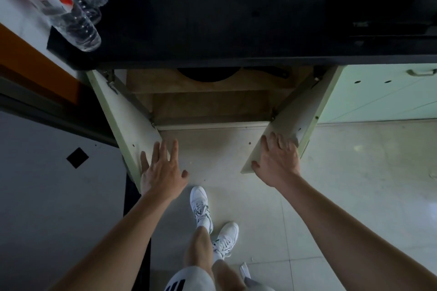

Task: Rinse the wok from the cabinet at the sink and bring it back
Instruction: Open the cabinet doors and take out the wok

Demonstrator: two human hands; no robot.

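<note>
a person's left hand [163,170] and right hand [276,160], fingers spread flat, rest on the open cabinet doors [127,130], the dark wok [208,75] on the shelf inside.

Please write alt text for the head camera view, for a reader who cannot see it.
A person's left hand and right hand rest flat on two open cabinet doors under a dark counter. Inside, a dark wok sits on the shelf.

Clear glossy plastic bottles [71,14] stand on a dark, smooth worktop [236,19]; below, pale matt cabinet doors [132,130] frame bare wooden shelves [208,106] above glossy floor tiles [354,172].
</note>
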